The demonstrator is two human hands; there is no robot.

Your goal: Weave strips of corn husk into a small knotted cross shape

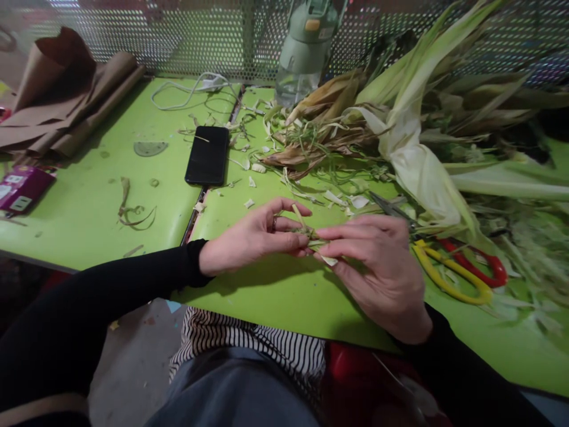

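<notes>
My left hand [255, 237] and my right hand [377, 267] meet above the green table [275, 290], fingertips pinched together on a small bundle of thin leaf strips [313, 240]. Both hands are closed on that bundle; a pale scrap hangs below my right fingers. Scissors with yellow and red handles [457, 270] lie just right of my right hand, blades pointing toward the leaf pile. A heap of long green and dried leaves [400, 118] covers the table's far right.
A black phone [207, 155] lies face up at centre back. A green water bottle [304, 50] stands by the mesh screen. Brown paper [62, 95] and a purple packet [20, 188] sit far left. A white cable [191, 89] and leaf scraps lie scattered.
</notes>
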